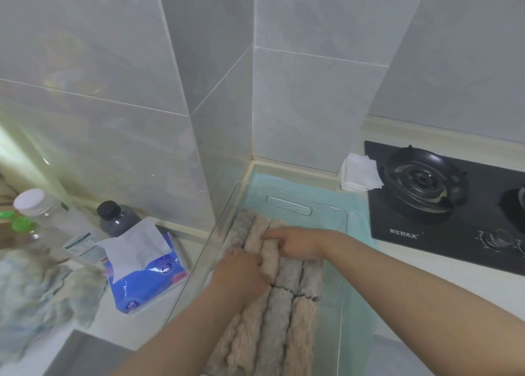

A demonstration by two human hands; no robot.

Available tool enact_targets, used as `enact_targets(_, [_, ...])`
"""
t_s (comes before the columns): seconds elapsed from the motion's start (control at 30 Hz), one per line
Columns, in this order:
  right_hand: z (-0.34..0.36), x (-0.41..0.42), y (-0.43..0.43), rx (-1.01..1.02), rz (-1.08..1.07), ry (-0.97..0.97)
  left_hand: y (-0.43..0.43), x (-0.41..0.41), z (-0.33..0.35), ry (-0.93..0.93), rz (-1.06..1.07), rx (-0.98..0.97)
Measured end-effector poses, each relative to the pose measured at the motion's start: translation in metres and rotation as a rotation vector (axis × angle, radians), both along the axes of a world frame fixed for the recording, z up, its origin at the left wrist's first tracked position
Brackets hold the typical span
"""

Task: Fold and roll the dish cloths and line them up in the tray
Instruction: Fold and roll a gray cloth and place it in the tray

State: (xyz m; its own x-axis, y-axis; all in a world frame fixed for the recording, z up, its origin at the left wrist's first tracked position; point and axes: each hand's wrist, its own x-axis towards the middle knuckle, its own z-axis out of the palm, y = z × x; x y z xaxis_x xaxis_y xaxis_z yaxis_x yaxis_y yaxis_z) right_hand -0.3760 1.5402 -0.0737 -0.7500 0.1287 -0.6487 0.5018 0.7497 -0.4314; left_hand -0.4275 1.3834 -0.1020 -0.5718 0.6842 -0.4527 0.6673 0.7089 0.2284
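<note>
A clear plastic tray [289, 205] stands on a pale green mat on the counter. Inside it lie several rolled dish cloths [277, 313], beige and grey, side by side in two rows. My left hand [241, 273] rests on the rolls at the left of the far row, fingers curled round the side of a beige roll [269, 258]. My right hand [295, 243] lies across the same roll from the right, index finger stretched out over its top. Loose unrolled cloths [37, 290] lie in a heap at the far left.
A blue pack of tissues [147, 273] sits left of the tray, with two bottles [119, 219] behind it. A black gas hob [443, 202] is to the right, and folded white paper [359, 177] lies by the wall. Tiled walls form a corner just behind the tray.
</note>
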Motion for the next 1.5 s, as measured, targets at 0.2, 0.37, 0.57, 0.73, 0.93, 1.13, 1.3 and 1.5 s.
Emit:
enact_targets(0.2, [0.025,0.033,-0.003,-0.009,0.142,-0.144,-0.048,0.034,0.028,-0.254,-0.170,-0.176])
enact_targets(0.37, [0.014,0.027,-0.007,-0.194,-0.042,-0.326,-0.059,0.025,0.035,-0.442,-0.288,-0.301])
enact_targets(0.57, [0.009,0.023,-0.010,-0.200,-0.001,-0.328,-0.068,0.039,0.040,-0.401,-0.398,-0.350])
enact_targets(0.73, [0.014,0.032,-0.023,-0.163,0.181,-0.398,-0.074,0.044,0.028,-0.409,-0.361,-0.386])
enact_targets(0.93, [0.005,0.034,-0.027,-0.117,0.254,-0.525,-0.069,0.042,0.023,-0.303,-0.482,-0.545])
enact_targets(1.13, [0.003,0.034,-0.023,-0.230,0.158,-0.495,-0.070,0.041,0.034,-0.394,-0.485,-0.480])
enact_targets(1.3, [0.011,0.031,-0.012,-0.382,-0.079,-0.435,-0.085,0.024,0.050,-0.376,-0.222,-0.215])
enact_targets(1.5, [0.001,0.020,-0.015,-0.356,-0.256,-0.347,-0.092,0.013,0.049,-0.072,-0.178,-0.219])
